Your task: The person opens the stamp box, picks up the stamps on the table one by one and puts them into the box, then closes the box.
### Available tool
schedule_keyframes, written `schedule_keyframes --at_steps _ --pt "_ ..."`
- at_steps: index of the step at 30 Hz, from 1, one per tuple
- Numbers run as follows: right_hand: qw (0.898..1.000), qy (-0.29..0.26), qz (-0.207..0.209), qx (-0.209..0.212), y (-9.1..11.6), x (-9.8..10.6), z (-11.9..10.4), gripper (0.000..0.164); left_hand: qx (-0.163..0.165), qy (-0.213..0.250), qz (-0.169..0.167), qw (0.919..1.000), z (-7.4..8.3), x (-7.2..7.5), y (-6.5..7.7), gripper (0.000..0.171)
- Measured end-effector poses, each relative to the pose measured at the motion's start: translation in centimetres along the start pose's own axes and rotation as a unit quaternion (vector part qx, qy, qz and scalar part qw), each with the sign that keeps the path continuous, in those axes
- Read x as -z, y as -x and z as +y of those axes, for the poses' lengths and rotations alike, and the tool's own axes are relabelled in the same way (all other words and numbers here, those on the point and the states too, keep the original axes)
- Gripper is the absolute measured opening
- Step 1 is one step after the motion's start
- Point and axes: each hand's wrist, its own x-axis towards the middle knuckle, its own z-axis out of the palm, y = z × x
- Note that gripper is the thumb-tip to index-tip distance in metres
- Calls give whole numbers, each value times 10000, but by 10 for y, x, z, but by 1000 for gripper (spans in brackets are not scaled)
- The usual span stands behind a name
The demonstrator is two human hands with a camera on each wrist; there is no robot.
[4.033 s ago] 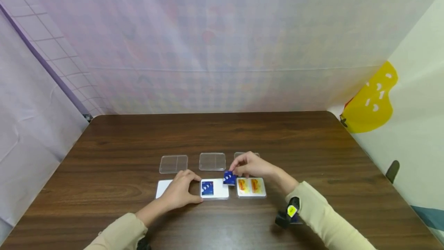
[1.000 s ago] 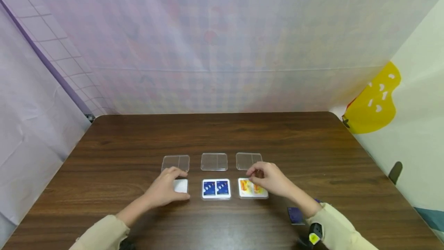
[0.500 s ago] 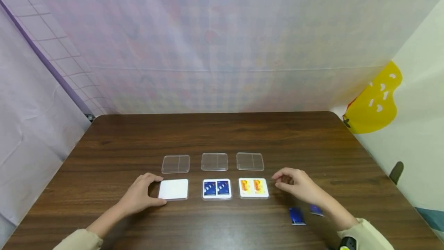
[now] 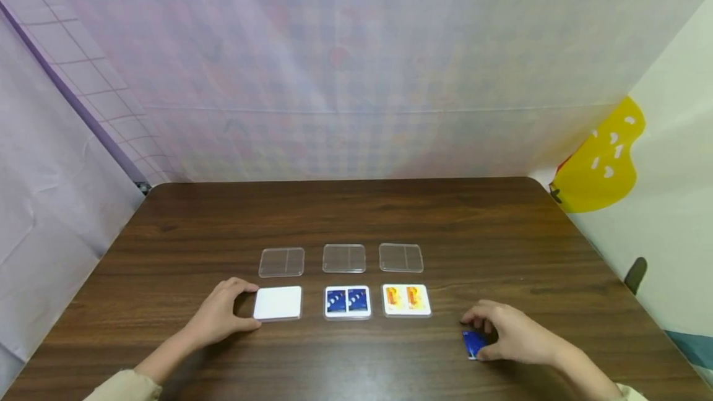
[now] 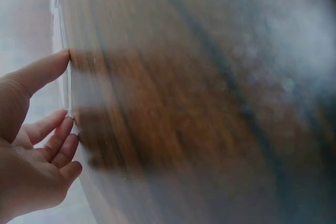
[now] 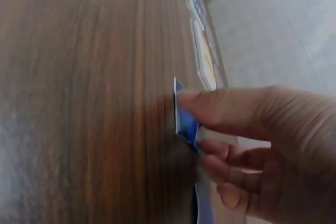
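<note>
My left hand (image 4: 220, 309) holds the left edge of a flat clear case with a white inside (image 4: 278, 303), thumb at its near corner and a finger at the far one. In the left wrist view the hand (image 5: 39, 140) touches the case's edge. My right hand (image 4: 515, 333) pinches a small square blue packet (image 4: 473, 343) at the table's right, thumb on the near edge. The right wrist view shows the thumb on this packet (image 6: 186, 121), with a second blue packet (image 6: 203, 208) below; the hand hides that one in the head view.
A middle case (image 4: 348, 303) holds two blue squares, and a right case (image 4: 406, 300) two yellow-orange ones. Behind them lie three clear lids (image 4: 282, 262) in a row. The brown wooden table (image 4: 356, 215) ends at a curtain (image 4: 345, 79).
A second blue square was laid in the middle case. My left hand moved from that case to the white left one. The right hand moved right and nearer, onto a blue packet.
</note>
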Motion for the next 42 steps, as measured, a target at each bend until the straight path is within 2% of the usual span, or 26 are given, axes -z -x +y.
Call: schedule_keyframes --at_steps 7,16,23,33,36,42 --pt "9991 88 -299 -304 -4 2 -5 42 51 -1 1 10000 -1 -1 0 57" --pt "9982 -89 -532 -243 -9 3 -2 41 65 30 -6 10000 -1 -1 -1 56" --pt "9989 -187 -383 -185 -5 4 -1 34 51 46 27 10000 0 -2 0 56" --pt "9978 94 134 -636 6 -1 -7 27 8 34 92 10000 0 -2 0 56" --pt "9974 44 119 -703 5 -1 -8 26 25 23 84 10000 0 -1 0 56" --pt "9964 -356 -164 -749 1 2 -4 25 58 39 44 10000 1 -1 1 56"
